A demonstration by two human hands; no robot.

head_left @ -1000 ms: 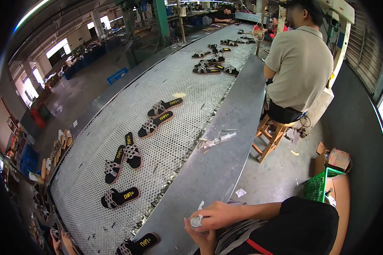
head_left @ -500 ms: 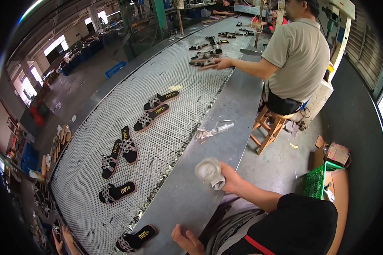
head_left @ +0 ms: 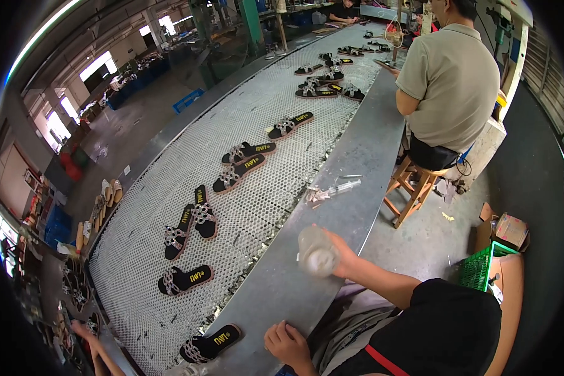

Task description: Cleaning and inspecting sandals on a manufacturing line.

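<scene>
Translucent cup (head_left: 314, 249): in my right hand, above the metal ledge (head_left: 276, 291); I cannot tell whether it touches the surface. A pale round patch shows at its lower end; base or contents is unclear.
Right hand (head_left: 343, 254): closed around the cup's side, pinching its wall; the cup hides my fingertips.
Cup handling: judged light, thin-walled and smooth; likely to flex under a hard squeeze and to slip if gripped loosely.
Cup hold point: best taken around the side wall, thumb opposing fingers, with moderate even pressure.
Left hand (head_left: 287, 343): relaxed, fingers slightly bent, no object visible in it; near the ledge's close end.
Nearest sandal (head_left: 222, 338): black footbed, patterned strap; lies beside the left hand, at the border of ledge and mesh belt (head_left: 128, 269).
Syringe-shaped tool (head_left: 344, 187): clear, lying on the ledge beyond the cup, beside small pale scraps (head_left: 316, 195).
Other sandals (head_left: 185, 280): spread singly and in pairs along the belt.
Co-worker (head_left: 451, 94): seated on a wooden stool (head_left: 415, 193), farther along the ledge.
</scene>
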